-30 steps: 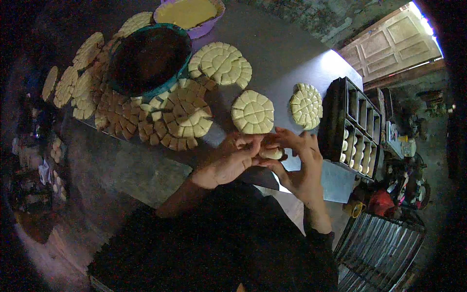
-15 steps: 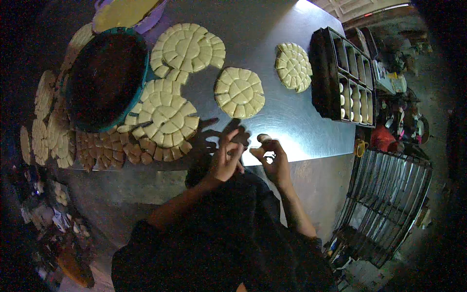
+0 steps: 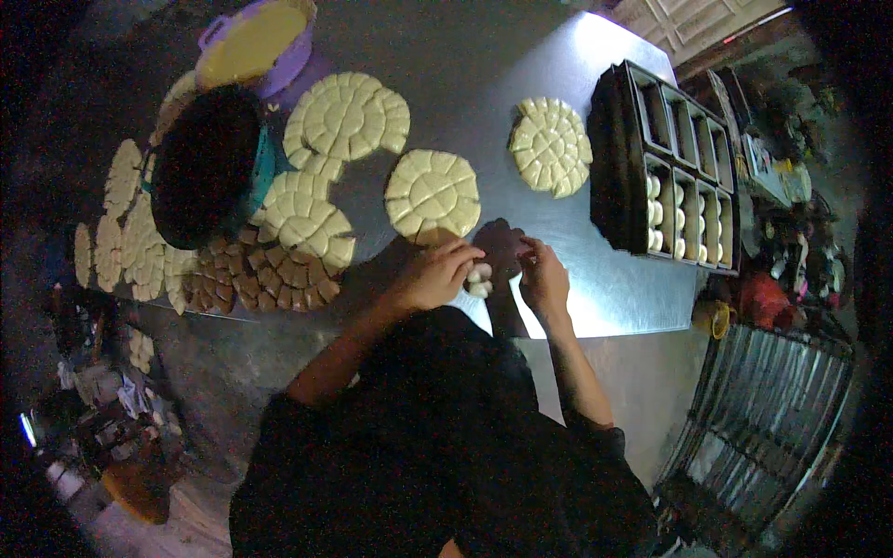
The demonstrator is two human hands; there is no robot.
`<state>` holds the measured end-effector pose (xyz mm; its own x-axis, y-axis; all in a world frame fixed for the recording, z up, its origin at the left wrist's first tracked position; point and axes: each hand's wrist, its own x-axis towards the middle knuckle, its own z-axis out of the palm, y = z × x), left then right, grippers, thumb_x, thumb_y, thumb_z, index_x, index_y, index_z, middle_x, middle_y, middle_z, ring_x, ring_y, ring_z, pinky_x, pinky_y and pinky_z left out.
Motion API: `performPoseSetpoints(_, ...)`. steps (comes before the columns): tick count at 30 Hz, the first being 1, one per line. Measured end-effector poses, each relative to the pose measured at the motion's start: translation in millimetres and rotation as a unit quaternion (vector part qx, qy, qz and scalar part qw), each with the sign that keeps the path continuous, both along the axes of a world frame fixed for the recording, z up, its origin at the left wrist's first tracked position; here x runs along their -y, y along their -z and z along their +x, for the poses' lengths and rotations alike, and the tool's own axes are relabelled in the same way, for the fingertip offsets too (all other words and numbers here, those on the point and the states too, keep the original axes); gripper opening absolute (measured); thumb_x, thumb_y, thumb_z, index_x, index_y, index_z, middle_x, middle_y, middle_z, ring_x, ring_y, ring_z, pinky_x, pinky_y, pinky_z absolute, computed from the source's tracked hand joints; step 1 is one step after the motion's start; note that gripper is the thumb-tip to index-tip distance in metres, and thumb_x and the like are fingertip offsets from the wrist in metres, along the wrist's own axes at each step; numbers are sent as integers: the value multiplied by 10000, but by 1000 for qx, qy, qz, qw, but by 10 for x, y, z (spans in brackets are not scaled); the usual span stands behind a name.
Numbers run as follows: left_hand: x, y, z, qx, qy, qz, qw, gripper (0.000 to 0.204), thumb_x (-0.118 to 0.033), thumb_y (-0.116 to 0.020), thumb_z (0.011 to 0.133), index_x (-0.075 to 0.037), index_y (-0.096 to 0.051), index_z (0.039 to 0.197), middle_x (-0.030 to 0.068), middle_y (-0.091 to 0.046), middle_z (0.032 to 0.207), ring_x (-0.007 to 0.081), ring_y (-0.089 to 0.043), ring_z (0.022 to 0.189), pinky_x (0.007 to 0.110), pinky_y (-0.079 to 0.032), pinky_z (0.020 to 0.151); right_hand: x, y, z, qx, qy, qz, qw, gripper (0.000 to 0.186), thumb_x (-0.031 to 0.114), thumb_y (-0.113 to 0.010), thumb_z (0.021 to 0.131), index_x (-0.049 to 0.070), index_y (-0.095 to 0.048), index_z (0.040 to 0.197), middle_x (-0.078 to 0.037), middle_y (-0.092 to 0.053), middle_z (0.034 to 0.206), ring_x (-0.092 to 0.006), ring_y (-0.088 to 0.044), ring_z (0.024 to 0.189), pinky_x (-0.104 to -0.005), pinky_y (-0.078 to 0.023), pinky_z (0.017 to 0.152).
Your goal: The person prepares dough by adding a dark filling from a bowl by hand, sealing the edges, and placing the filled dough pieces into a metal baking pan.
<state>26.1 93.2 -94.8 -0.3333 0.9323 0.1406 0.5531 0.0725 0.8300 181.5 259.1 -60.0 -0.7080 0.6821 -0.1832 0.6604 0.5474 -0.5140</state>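
My left hand is closed, fingers bent, just below a scored, pale dough round; what its fingertips hold is hidden. My right hand is closed, fingers curled, a little to the right, over a dark shadow; anything in it is too small to make out. Small pale dough balls lie on the metal table between my hands. More scored rounds lie to the right and behind. Brown cut dough pieces lie at the left near the front edge.
A dark-topped teal tub and a purple basin of yellow mixture stand at back left. Divided metal pans, some holding dough balls, sit at right. A metal rack and red object are beyond the table's right front; a door is behind.
The view has shifted. My left hand has turned palm-down and lowered its fingers; small dough balls now show between my hands. My right hand's fingers have moved apart from the left's.
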Motion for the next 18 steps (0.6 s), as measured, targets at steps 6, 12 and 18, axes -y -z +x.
performPoseSetpoints(6, -214, 31, 245, -206, 80, 51, 974, 245, -155, -642, 877, -54, -707, 1091, 146, -684, 1056, 356, -628, 1043, 450, -525, 868, -947, -58, -614, -18, -100, 224, 969, 237, 275, -598, 957, 167, -681, 1151, -117, -687, 1076, -313, -642, 1053, -527, -428, 872)
performPoseSetpoints(12, -225, 18, 440, -230, -77, -36, 970, 263, -139, -693, 869, -78, -691, 1125, 136, -645, 1134, 332, -635, 1054, 464, -537, 905, -1731, 558, -1994, -115, -99, 304, 941, 331, 184, -548, 930, 101, -633, 1238, -171, -608, 1245, -361, -574, 1157, -507, -459, 960)
performPoseSetpoints(18, 118, -276, 693, -50, -351, -12, 935, 267, -97, -631, 954, -99, -657, 1220, 107, -631, 1090, 224, -670, 945, 368, -555, 852, -2076, 828, -2388, -103, -121, 281, 946, 247, 177, -529, 916, 58, -690, 1061, -210, -599, 1203, -373, -592, 1069, -440, -525, 890)
